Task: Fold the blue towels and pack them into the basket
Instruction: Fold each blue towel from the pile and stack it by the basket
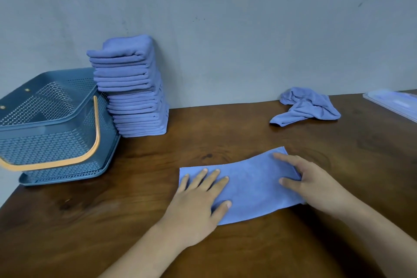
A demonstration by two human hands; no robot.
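Note:
A blue towel (250,184), folded into a long strip, lies flat on the brown wooden table (158,187) in front of me. My left hand (200,196) presses flat on its left end, fingers spread. My right hand (309,178) rests on its right end, with the thumb on top and the fingers at the edge. A tall stack of folded blue towels (133,88) leans against the wall at the back left. Beside it stands a blue perforated basket (52,128) with an orange handle, nothing visible inside. One crumpled blue towel (306,106) lies at the back right.
A grey wall runs along the table's far edge. A clear plastic lid or tray (392,102) sits at the far right edge of the table. The basket stands on a matching blue lid near the table's left edge.

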